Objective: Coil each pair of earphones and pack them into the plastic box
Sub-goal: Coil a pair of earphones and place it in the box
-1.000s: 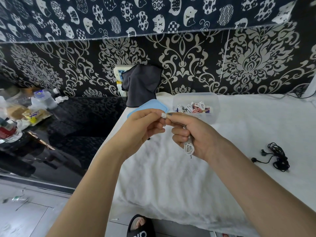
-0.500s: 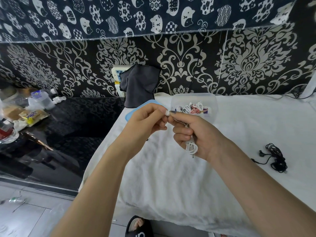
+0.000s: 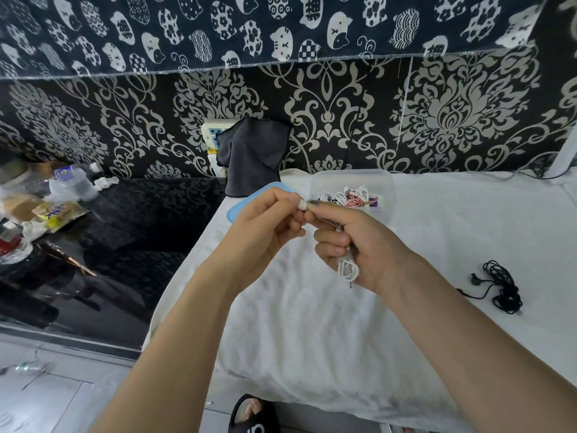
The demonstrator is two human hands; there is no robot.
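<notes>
My right hand [image 3: 356, 245] grips a coiled pair of white earphones [image 3: 347, 270]; the loops and the plug hang out below my palm. My left hand [image 3: 265, 220] pinches the white earbud end at its fingertips, touching the right hand's fingertips. Behind the hands a clear plastic box [image 3: 384, 185] stands on the white cloth and holds several coiled earphones, white and red-striped. Its blue lid [image 3: 240, 204] lies to the left of the box, partly hidden by my left hand. A tangled pair of black earphones [image 3: 499, 285] lies on the cloth at the right.
White cloth [image 3: 312, 323] covers the table. A dark grey cloth [image 3: 253, 157] hangs on the patterned wall over a socket. A black glossy table [image 3: 125, 232] at the left carries bottles and snack packs. A sandalled foot [image 3: 253, 414] shows below the table edge.
Both hands stay joined at the fingertips and have barely moved; the coil in my right hand hangs the same way.
</notes>
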